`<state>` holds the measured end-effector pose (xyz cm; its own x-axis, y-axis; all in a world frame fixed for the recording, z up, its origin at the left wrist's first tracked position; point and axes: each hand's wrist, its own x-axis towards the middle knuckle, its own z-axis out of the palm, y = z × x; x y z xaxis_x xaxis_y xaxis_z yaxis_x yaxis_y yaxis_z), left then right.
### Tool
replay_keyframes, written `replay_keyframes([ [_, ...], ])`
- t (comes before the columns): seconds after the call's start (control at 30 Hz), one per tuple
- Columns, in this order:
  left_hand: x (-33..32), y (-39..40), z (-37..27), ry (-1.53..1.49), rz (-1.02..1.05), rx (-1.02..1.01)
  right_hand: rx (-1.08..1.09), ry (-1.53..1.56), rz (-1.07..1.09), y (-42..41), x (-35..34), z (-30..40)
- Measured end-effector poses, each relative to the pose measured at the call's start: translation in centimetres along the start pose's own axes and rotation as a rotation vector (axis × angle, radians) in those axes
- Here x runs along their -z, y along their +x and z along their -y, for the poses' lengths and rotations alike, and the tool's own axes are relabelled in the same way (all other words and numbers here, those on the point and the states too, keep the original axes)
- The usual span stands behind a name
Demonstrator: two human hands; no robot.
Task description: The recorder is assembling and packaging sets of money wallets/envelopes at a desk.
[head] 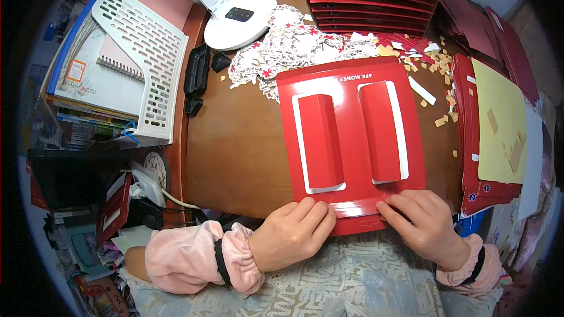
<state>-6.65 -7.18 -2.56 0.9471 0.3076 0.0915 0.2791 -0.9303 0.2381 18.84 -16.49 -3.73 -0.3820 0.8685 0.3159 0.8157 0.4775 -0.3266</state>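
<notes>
A red printed cardboard sheet (pixel 351 141) lies on the brown wooden desk, its near edge jutting over the desk's front. Two long flaps, a left flap (pixel 319 141) and a right flap (pixel 379 134), stand raised from white-edged cutouts in it. My left hand (pixel 295 231) grips the sheet's near left edge, fingertips on a creased strip (pixel 357 208) that runs across it. At the near right edge, my right hand (pixel 421 224) pinches the same strip. The undersides of the sheet and my thumbs are hidden.
Stacked red cardboard (pixel 469 141) with a yellow sheet (pixel 502 127) on top stands at the right. Small paper scraps (pixel 438 64) litter the far right. Behind are printed cutouts (pixel 304 44), a white lamp base (pixel 240 20) and a red box stack (pixel 370 0). A white file holder (pixel 161 75) is left.
</notes>
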Motion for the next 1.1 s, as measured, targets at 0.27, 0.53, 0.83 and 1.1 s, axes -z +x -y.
replay_keyframes([
  [0.27,-0.6,-0.2,0.3,0.052,-0.086,-0.063,0.046,-0.009,0.017,0.2,-0.1,0.0],
  [0.53,0.2,0.4,0.8,-0.07,-0.068,0.044,-0.129,0.101,0.0,0.5,-0.4,0.6],
  [0.83,3.2,-0.4,1.9,-0.661,0.137,0.638,-0.181,0.11,-0.005,0.8,-0.2,0.7],
  [1.1,2.7,-1.7,2.0,-0.811,0.125,0.711,-0.165,0.073,0.007,0.8,-0.1,1.0],
])
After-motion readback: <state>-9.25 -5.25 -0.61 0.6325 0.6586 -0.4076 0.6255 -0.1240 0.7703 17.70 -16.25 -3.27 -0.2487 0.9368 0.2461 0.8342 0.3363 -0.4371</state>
